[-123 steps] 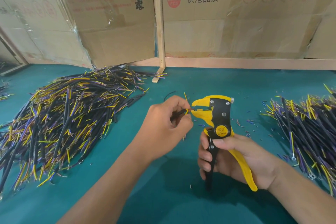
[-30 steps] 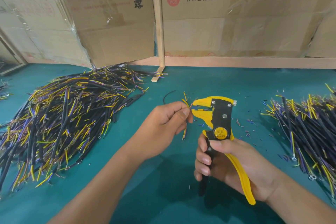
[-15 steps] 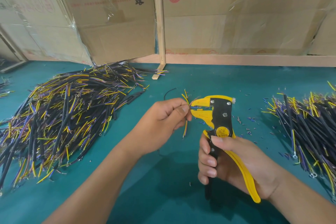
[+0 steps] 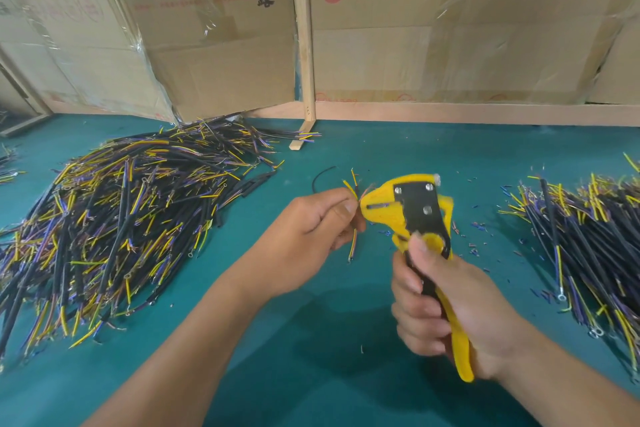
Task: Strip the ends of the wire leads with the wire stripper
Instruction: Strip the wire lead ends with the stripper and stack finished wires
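Observation:
My right hand (image 4: 450,308) grips the handles of the yellow and black wire stripper (image 4: 412,211), squeezed together, with its jaws pointing left. My left hand (image 4: 304,236) pinches a short wire lead (image 4: 352,191) just left of the jaws. The lead's yellow ends stick up beside my thumb and its other end hangs below my fingers. The lead's tip sits right at the jaw mouth; whether it is inside the jaws is unclear.
A large heap of black, yellow and purple leads (image 4: 114,218) covers the left of the green table (image 4: 311,357). A second pile (image 4: 588,246) lies at the right. Insulation scraps (image 4: 481,229) dot the mat. Cardboard boxes (image 4: 450,28) and a wooden post (image 4: 304,45) stand behind.
The stripper handles have been squeezed closer together and the tool looks blurred from motion. My left hand stays by the jaws with the lead.

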